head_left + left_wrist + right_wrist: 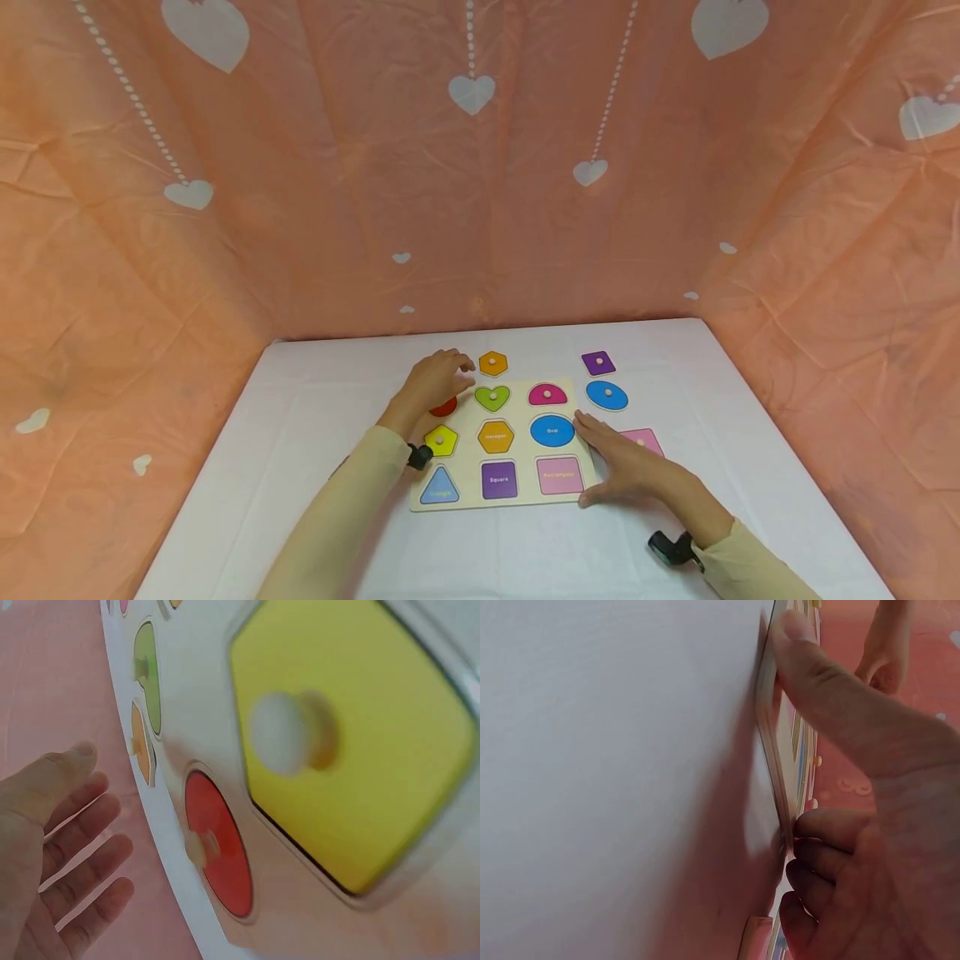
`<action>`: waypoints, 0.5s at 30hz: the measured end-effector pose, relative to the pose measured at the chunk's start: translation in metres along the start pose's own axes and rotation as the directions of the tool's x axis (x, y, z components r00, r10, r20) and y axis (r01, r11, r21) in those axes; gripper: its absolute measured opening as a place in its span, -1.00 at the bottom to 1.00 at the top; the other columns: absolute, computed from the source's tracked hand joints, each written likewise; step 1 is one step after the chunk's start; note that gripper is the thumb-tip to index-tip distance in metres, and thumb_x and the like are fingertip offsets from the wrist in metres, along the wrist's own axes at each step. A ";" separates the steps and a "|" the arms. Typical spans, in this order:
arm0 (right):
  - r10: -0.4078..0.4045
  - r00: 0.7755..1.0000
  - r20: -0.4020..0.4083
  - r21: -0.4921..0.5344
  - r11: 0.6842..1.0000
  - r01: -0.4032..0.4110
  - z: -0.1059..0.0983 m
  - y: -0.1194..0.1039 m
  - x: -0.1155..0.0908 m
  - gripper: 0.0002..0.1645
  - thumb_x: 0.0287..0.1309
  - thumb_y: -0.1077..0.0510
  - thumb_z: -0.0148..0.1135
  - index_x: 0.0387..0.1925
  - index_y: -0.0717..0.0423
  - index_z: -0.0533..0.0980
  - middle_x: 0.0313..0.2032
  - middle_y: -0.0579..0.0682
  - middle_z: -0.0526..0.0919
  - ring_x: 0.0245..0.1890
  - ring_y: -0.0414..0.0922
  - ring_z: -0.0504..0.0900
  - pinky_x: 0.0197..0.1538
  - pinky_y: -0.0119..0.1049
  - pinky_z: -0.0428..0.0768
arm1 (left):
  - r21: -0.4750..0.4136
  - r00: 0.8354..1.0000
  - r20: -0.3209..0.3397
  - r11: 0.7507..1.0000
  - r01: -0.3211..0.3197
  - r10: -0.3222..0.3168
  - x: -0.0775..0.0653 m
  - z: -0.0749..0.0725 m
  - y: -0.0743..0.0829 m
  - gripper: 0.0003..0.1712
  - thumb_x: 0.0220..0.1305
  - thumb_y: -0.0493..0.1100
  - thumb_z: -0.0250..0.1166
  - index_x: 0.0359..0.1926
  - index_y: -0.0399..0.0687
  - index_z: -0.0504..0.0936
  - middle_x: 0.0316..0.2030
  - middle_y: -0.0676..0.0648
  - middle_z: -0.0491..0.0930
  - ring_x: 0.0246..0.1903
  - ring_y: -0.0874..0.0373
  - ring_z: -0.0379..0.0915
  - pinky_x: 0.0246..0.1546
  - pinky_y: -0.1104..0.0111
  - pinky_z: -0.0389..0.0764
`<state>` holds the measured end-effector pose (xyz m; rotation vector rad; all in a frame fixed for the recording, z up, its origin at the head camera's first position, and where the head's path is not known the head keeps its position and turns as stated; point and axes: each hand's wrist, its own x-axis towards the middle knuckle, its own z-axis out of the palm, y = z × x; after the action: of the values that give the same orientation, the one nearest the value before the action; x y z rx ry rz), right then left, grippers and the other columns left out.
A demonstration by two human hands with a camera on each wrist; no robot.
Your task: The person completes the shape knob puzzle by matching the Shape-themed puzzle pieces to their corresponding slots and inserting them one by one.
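A wooden shape puzzle board (525, 492) lies on the white table. My left hand (438, 379) hovers over its far left corner with loosely bent fingers and nothing between them. Beneath that hand is a red circle piece (217, 844), partly hidden in the head view. Just right of the fingertips lies a loose orange hexagon piece (493, 363), off the board. My right hand (626, 458) holds the board's right edge, thumb at the near corner and bent fingers (821, 851) farther up. Yellow pentagon (441, 441), green heart (492, 398) and pink semicircle (547, 395) pieces sit in their recesses.
To the right of the board lie a purple square piece (598, 363), a blue oval piece (607, 395) and a pink rectangle piece (647, 440), partly behind the right hand. Recesses show labels, such as the oval (552, 431). Orange cloth (480, 208) encloses the table's back and sides.
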<state>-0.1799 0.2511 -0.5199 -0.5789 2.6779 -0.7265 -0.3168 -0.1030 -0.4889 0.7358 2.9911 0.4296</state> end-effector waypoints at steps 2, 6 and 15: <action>0.001 1.000 -0.001 -0.005 1.000 -0.001 0.000 0.001 0.000 0.54 -0.12 -0.39 0.70 0.71 0.11 0.10 0.72 0.11 0.02 0.69 0.27 0.00 0.61 0.30 0.18 | -0.002 1.000 0.011 1.000 0.012 -0.012 0.006 0.001 0.002 -0.59 0.50 0.05 0.41 0.25 0.04 0.72 0.11 -0.04 0.69 0.17 -0.05 0.56 0.37 0.02 0.60; -0.005 1.000 -0.002 -0.027 1.000 0.005 0.001 0.003 -0.001 0.53 -0.08 -0.43 0.66 0.71 0.10 0.08 0.72 0.10 0.01 0.67 0.33 0.02 0.61 0.31 0.18 | -0.001 1.000 0.027 1.000 0.013 -0.013 0.015 0.002 0.006 -0.54 0.52 0.06 0.39 0.30 0.00 0.69 0.17 -0.06 0.66 0.20 -0.06 0.55 0.39 0.04 0.58; -0.018 1.000 -0.001 -0.074 0.997 0.018 0.003 0.005 -0.003 0.54 -0.05 -0.49 0.60 0.73 0.08 0.04 0.72 0.08 0.00 0.66 0.34 0.04 0.62 0.30 0.18 | 0.014 0.999 0.027 1.000 0.027 -0.027 0.028 0.008 0.011 -0.46 0.52 0.05 0.38 0.41 -0.02 0.63 0.27 -0.09 0.63 0.25 -0.07 0.53 0.44 0.04 0.53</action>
<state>-0.1778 0.2552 -0.5246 -0.6222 2.7136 -0.6354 -0.3360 -0.0783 -0.4928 0.6952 2.9782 0.3953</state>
